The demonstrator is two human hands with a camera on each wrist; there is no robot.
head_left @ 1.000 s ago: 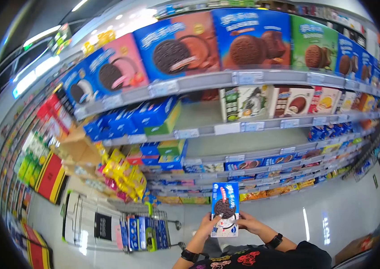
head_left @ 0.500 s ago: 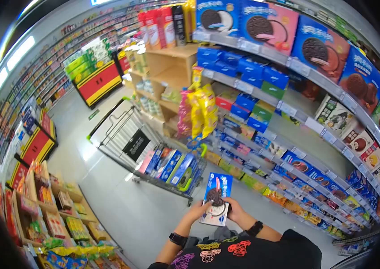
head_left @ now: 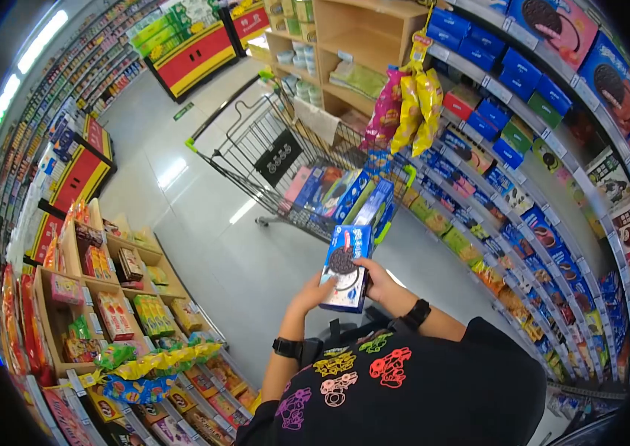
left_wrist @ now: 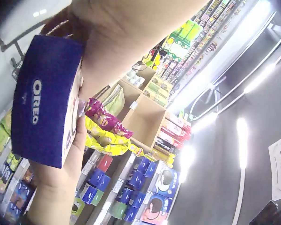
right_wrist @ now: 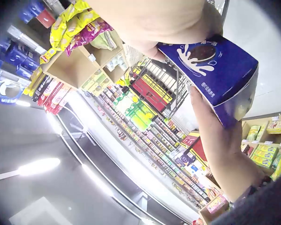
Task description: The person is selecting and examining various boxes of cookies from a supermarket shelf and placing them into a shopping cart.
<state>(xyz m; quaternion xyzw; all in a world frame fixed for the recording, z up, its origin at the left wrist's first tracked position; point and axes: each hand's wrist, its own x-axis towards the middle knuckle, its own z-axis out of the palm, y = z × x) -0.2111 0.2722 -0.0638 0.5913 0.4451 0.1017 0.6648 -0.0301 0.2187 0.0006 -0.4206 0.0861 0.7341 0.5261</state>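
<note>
Both hands hold a blue-and-white Oreo cookie box (head_left: 347,260) out in front of the body, its cookie picture facing up. My left hand (head_left: 310,294) grips the lower left side, thumb over the front. On the opposite edge, my right hand (head_left: 385,285) grips with its thumb near the cookie picture. In the left wrist view the box's dark blue side (left_wrist: 44,103) reads OREO; the right wrist view shows another blue side (right_wrist: 220,70) with a cookie and milk splash. Just beyond the box stands a shopping cart (head_left: 276,157) carrying several boxes (head_left: 326,187), mostly blue.
Shelves of blue cookie packs (head_left: 519,78) run along the right. Yellow chip bags (head_left: 417,111) hang at their end, beside a wooden shelf unit (head_left: 359,46). A snack rack (head_left: 51,312) stands at lower left. Red-and-yellow display stands (head_left: 194,67) are farther back.
The head view has turned left from the shelves toward the cart, which now appears nearer and larger. Both hands keep hold of the cookie box, now close to the cart's near end.
</note>
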